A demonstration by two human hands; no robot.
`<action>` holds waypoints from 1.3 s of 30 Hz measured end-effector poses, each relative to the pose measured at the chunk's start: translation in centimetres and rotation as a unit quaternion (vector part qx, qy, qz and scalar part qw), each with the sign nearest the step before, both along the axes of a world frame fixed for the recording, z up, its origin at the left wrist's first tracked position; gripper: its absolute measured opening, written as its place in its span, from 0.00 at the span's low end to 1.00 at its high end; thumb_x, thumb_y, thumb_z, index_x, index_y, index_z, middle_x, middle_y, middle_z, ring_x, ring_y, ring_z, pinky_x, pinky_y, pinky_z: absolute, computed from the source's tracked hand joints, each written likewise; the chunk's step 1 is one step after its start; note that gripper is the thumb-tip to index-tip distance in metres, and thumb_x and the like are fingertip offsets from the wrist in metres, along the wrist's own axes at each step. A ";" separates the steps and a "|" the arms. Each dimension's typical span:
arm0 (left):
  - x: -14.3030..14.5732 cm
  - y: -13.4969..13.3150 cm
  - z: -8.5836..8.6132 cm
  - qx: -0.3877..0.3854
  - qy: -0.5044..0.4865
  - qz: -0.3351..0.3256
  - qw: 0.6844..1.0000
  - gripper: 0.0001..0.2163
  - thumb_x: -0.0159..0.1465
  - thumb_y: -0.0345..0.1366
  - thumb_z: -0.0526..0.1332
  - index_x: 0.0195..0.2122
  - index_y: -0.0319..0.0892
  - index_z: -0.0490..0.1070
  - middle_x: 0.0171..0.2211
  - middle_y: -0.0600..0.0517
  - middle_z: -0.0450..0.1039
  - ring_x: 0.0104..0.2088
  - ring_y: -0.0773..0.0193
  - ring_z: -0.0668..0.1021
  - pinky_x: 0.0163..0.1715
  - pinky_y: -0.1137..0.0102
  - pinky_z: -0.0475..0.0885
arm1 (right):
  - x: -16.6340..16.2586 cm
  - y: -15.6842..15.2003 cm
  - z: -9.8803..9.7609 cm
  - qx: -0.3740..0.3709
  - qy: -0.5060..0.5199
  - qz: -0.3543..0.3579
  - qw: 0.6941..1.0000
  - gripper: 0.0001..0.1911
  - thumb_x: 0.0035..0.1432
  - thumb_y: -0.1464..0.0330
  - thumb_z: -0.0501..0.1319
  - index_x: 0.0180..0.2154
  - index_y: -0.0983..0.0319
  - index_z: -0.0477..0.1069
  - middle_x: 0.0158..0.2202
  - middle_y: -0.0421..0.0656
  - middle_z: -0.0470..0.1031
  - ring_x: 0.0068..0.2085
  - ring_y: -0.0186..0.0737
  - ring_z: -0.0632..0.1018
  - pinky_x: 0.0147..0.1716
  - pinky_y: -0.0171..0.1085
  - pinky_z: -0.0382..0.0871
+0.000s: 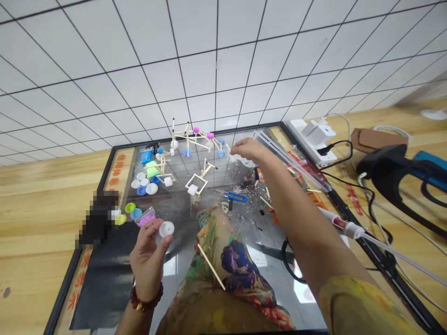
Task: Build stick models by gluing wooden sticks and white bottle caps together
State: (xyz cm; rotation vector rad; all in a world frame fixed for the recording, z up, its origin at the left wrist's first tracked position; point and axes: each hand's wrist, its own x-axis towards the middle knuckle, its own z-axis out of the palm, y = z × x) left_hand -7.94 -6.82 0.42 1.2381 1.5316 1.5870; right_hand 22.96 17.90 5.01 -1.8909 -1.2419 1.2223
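Observation:
My left hand (148,253) pinches a round white bottle cap (166,228) between thumb and fingers, its hollow side facing me. A bag of pink clay (145,217) lies just behind that hand. Farther off, my right hand (247,150) is closed at the fingertips on a small, thin white piece (228,149), too small to name. White film or plastic (242,160) lies below it. To its left stands a stick frame (188,142) with pink and blue clay lumps. Nearer are a square stick frame (197,182) and another stick piece (162,170).
Coloured caps (141,190) lie at the left. A blue cutter (235,197) sits amid scraps, and a loose stick (211,267) lies nearer me. Clear tubes (293,160), a glue gun (344,228) and a power strip (307,139) are at the right. The glossy panel has a black frame (115,181).

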 end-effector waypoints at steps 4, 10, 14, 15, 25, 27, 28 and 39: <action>0.7 0.0 0.5 0.019 -0.020 -0.029 0.999 0.12 0.54 0.35 0.74 0.40 0.48 0.81 0.43 0.51 0.76 0.49 0.60 0.76 0.53 0.64 0.71 | 0.8 -6.5 4.0 0.155 -0.139 0.121 0.971 0.04 0.47 0.74 0.68 0.24 0.62 0.75 0.30 0.42 0.75 0.35 0.38 0.73 0.35 0.37 0.65; 2.0 -0.2 1.7 -0.040 -0.251 -0.067 0.965 0.15 0.49 0.41 0.77 0.37 0.44 0.81 0.41 0.50 0.78 0.44 0.62 0.78 0.52 0.64 0.72 | -2.2 -18.4 3.3 0.239 0.023 0.168 0.956 0.10 0.64 0.61 0.57 0.37 0.59 0.74 0.31 0.42 0.78 0.29 0.36 0.74 0.33 0.36 0.67; 2.1 0.1 1.9 -0.160 -0.460 -0.124 0.864 0.13 0.55 0.42 0.74 0.36 0.40 0.78 0.38 0.50 0.78 0.42 0.63 0.79 0.52 0.61 0.72 | -5.6 -22.9 -0.2 0.340 -0.169 0.159 0.911 0.12 0.64 0.60 0.59 0.40 0.58 0.79 0.34 0.45 0.81 0.35 0.43 0.78 0.36 0.39 0.66; 2.1 0.3 1.9 -0.179 -0.487 -0.130 0.845 0.12 0.58 0.43 0.72 0.36 0.40 0.78 0.38 0.50 0.78 0.42 0.64 0.79 0.51 0.62 0.72 | -6.3 -23.4 -0.8 0.366 -0.194 0.154 0.897 0.13 0.65 0.60 0.58 0.40 0.58 0.79 0.35 0.45 0.82 0.37 0.44 0.79 0.37 0.39 0.66; 2.5 1.2 1.6 -0.230 -0.551 -0.124 0.793 0.14 0.66 0.46 0.64 0.37 0.39 0.77 0.37 0.49 0.77 0.40 0.65 0.79 0.48 0.65 0.72 | -9.1 -23.6 -1.1 0.428 -0.248 0.177 0.851 0.11 0.66 0.63 0.57 0.39 0.56 0.78 0.31 0.43 0.80 0.43 0.46 0.75 0.52 0.50 0.54; 2.7 1.3 1.9 -0.211 -0.536 -0.144 0.805 0.13 0.64 0.46 0.65 0.37 0.39 0.77 0.39 0.49 0.78 0.41 0.64 0.79 0.50 0.64 0.71 | -8.8 -23.0 -0.9 0.398 -0.200 0.155 0.882 0.09 0.65 0.63 0.57 0.38 0.57 0.75 0.37 0.45 0.81 0.51 0.51 0.74 0.56 0.54 0.53; 2.8 1.3 2.1 -0.195 -0.520 -0.162 0.816 0.13 0.63 0.46 0.67 0.37 0.40 0.78 0.41 0.48 0.78 0.43 0.63 0.78 0.51 0.63 0.71 | -8.3 -22.6 -0.7 0.373 -0.143 0.138 0.906 0.09 0.65 0.63 0.56 0.36 0.58 0.73 0.41 0.46 0.81 0.54 0.51 0.73 0.57 0.54 0.55; 9.3 6.1 5.4 -0.075 -0.191 -0.541 0.816 0.17 0.47 0.45 0.77 0.34 0.41 0.82 0.51 0.43 0.77 0.52 0.54 0.78 0.45 0.66 0.73 | -2.1 -20.3 5.1 0.144 0.362 -0.027 0.921 0.10 0.58 0.62 0.65 0.32 0.57 0.65 0.42 0.43 0.79 0.47 0.39 0.79 0.51 0.40 0.75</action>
